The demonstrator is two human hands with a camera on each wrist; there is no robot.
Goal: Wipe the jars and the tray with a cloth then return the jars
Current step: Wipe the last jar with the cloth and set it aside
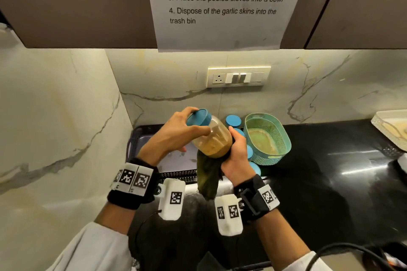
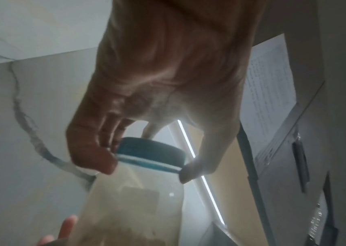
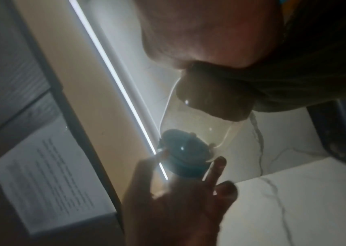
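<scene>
A clear jar [image 1: 213,138] with brown contents and a blue lid [image 1: 198,117] is held tilted above the dark tray [image 1: 143,138]. My left hand [image 1: 176,132] grips its lid end, fingers curled round the blue lid [image 2: 150,154]. My right hand [image 1: 236,154] cups the jar's base through a dark green cloth [image 1: 208,177], which hangs down below it. In the right wrist view the jar [image 3: 201,116] runs from the cloth [image 3: 304,74] toward the lid [image 3: 183,156]. Several other blue-lidded jars [image 1: 233,121] stand between the tray and the basket.
A teal perforated basket [image 1: 267,138] sits right of the jars on the black counter [image 1: 330,171]. A white tray [image 1: 391,127] is at the far right edge. Marble walls close in the left side and back; cabinets with a taped paper sheet [image 1: 224,4] hang overhead.
</scene>
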